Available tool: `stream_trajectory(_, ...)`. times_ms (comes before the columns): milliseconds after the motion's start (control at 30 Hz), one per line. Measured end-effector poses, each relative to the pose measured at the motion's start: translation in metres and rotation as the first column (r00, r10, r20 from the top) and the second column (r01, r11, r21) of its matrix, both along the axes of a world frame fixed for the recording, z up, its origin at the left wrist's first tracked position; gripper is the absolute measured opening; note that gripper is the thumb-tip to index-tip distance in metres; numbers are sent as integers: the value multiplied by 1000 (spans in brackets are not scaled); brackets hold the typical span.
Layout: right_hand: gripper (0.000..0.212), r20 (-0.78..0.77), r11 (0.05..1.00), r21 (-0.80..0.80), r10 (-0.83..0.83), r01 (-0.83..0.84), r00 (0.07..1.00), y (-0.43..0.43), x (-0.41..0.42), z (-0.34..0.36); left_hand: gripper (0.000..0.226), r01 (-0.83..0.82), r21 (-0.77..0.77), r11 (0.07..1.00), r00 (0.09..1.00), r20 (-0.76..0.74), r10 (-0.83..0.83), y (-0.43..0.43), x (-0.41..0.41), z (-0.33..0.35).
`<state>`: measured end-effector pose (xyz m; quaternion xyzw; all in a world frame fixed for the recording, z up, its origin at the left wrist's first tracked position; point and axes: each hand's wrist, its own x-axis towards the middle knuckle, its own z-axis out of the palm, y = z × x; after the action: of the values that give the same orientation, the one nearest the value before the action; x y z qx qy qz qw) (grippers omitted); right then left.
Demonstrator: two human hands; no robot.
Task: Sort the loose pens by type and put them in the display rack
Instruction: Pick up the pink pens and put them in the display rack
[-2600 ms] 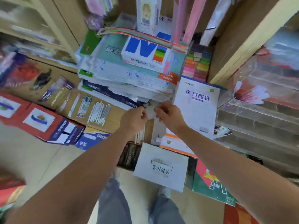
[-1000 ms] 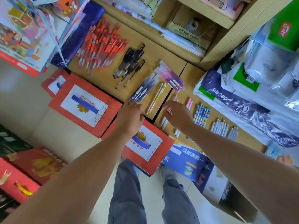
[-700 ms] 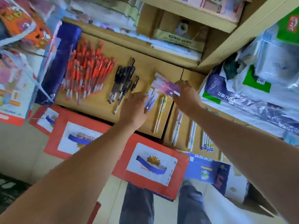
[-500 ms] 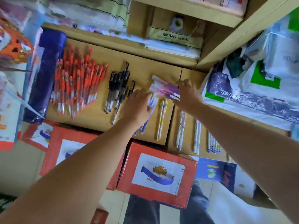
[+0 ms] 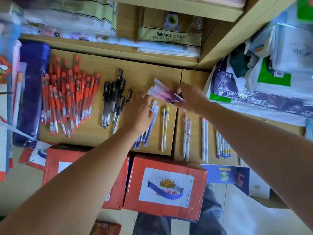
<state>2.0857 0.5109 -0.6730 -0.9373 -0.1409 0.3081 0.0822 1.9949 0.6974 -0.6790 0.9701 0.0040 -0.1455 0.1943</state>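
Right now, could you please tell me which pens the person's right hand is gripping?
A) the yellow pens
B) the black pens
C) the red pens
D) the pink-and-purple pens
D: the right hand has its thumb and fingers curled round the end of the pink-and-purple pens, while the red pens, black pens and yellow pens lie apart from it.
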Motion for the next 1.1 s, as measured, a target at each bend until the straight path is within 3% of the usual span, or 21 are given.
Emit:
stream_trajectory(200, 29, -16, 994, -25, 107, -108, 994, -1, 0, -4, 34, -25, 18, 1000, 1000, 8, 25, -5, 6, 3)
stream_trajectory(433, 27, -23, 966, 200, -160, 161, 987, -19, -6, 3, 35, 20, 27, 999, 994, 106, -23, -18, 30, 11)
stream_trajectory(567, 26, -57, 928, 276, -244, 250, 968, -28, -7, 7, 45, 215, 91, 972, 976, 24, -218, -32, 50, 3)
stream_trajectory(667, 25, -108, 888, 332, -299, 318, 948, -31, -6, 6, 38, 219, 176, 960, 974, 21, -226, -39, 60, -4)
stream_trajectory(800, 25, -124, 878, 342, -310, 334, 942, -36, -6, 6, 24, 230, 240, 943, 969, 31, -244, -44, 69, -7)
stream_trajectory(1100, 28, -117, 845, 401, -336, 354, 935, -39, -13, 12, 26, 341, 347, 874, 938, -64, -340, -48, 74, -8)
